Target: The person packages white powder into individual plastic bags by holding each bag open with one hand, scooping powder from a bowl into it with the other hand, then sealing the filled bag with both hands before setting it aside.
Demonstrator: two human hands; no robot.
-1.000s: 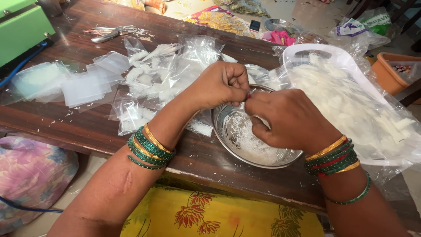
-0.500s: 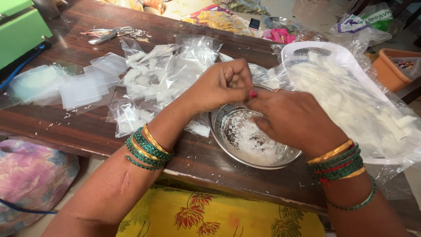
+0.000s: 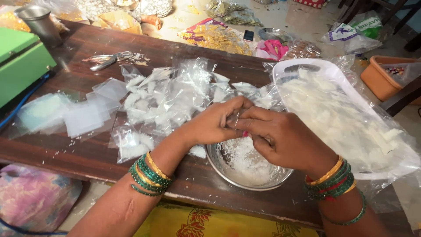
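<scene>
My left hand (image 3: 215, 125) and my right hand (image 3: 285, 138) meet fingertip to fingertip above a round steel bowl (image 3: 228, 173) that holds white flakes. Both hands pinch something small between them; it is mostly hidden by the fingers, so I cannot tell what it is. Green and gold bangles ring both wrists. A heap of small clear plastic pouches with white filling (image 3: 166, 98) lies just beyond my left hand on the dark wooden table (image 3: 52, 149).
A white tray (image 3: 285, 68) under clear plastic, full of white pieces, sits on the right. Flat empty pouches (image 3: 83, 116) lie left, beside a green machine (image 3: 19, 66). Scissors (image 3: 107, 59) and a steel cup (image 3: 37, 22) are at the back. An orange tub (image 3: 379, 79) stands far right.
Both hands have stayed together over the bowl, with the fingers shifting slightly around what they pinch. The view has moved in closer.
</scene>
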